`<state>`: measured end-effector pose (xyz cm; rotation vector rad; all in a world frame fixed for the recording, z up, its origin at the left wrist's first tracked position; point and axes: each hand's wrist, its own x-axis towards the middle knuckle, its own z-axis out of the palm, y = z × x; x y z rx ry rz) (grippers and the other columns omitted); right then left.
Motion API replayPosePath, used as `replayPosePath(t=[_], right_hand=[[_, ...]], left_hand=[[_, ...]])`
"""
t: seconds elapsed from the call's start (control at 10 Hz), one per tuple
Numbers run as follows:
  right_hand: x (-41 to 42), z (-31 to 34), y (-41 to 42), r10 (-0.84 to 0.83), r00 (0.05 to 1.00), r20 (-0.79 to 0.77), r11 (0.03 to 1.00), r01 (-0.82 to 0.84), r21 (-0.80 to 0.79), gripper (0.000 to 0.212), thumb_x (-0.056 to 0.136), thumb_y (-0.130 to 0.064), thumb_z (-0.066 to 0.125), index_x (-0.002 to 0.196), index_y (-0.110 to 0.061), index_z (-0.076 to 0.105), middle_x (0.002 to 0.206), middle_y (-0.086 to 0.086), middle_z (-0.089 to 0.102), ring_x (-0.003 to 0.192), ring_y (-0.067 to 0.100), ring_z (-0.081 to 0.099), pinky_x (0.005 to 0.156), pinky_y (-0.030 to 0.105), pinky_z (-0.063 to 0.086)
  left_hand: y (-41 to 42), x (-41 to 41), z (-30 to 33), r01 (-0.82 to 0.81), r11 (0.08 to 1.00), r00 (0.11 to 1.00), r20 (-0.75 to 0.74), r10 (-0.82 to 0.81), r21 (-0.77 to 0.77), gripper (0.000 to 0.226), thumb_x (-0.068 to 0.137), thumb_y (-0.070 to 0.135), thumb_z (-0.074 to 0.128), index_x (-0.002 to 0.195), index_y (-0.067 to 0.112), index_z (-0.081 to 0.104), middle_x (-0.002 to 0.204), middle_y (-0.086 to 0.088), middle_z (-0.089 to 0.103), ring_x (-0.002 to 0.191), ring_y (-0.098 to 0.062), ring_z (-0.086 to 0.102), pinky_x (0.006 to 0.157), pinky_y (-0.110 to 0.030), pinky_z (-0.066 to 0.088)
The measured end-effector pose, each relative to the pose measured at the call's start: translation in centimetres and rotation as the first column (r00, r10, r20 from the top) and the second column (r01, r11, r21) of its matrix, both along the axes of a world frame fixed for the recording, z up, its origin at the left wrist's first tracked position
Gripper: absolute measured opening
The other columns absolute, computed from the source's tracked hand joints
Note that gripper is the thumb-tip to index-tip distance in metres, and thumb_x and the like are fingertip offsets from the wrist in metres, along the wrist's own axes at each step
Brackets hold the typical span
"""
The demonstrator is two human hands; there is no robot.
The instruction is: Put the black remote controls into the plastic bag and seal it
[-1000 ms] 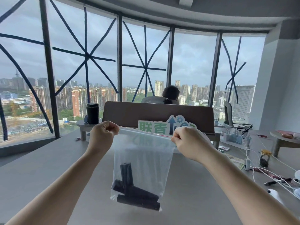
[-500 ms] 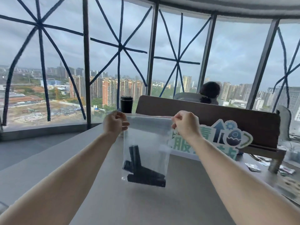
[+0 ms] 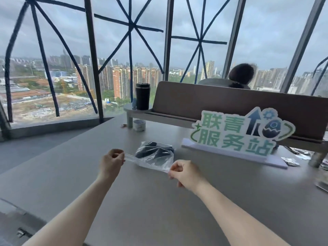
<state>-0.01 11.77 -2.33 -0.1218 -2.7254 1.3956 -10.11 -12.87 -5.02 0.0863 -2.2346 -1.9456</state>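
Note:
The clear plastic bag (image 3: 156,161) lies flat on the grey table (image 3: 159,201) with the black remote controls (image 3: 150,151) showing through it as dark shapes. My left hand (image 3: 111,161) pinches the left end of the bag's top edge. At the right end of that edge my right hand (image 3: 184,172) pinches it too. The edge is stretched taut between the two hands and faces me. I cannot tell whether the strip is pressed closed.
A white and green standing sign (image 3: 239,134) sits on the table right of the bag. Behind it are a brown divider (image 3: 213,102), a black tumbler (image 3: 142,96) on a small shelf, and a roll of tape (image 3: 139,125). A person sits beyond the divider. Small items lie at far right.
The bag hung in the air from both hands before; now it has come down and lies on the table, top edge still held at both ends. The view has swung left.

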Motion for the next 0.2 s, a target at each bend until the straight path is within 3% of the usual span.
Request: replayPosePath(t=[0.1,0.2], right_hand=[[3.8,0.3,1.2,0.065,0.997,0.030,0.998,-0.064,-0.015,0.009,0.088,-0.026,0.068,0.092,-0.018,0.069,0.084,0.002,0.078,0.046,0.016,0.058,0.052,0.025,0.050],[9.2,2.3,3.9,-0.057,0.992,-0.116,0.990,0.041,-0.134,0.010,0.093,-0.018,0.065,0.088,-0.020,0.073,0.081,0.004,0.078,0.048,0.016,0.059,0.056,0.030,0.052]], left_hand=[[-0.9,3.2,-1.2,-0.007,0.999,1.000,0.010,0.008,-0.041,0.016,0.071,0.024,0.056,0.081,0.027,0.067,0.079,-0.006,0.069,0.079,-0.031,0.067,0.083,-0.051,0.054],[-1.4,7.8,-2.8,-0.067,0.992,0.997,-0.033,0.064,-0.107,0.025,0.080,0.009,0.056,0.075,0.031,0.066,0.069,-0.002,0.065,0.066,-0.029,0.058,0.070,-0.044,0.050]])
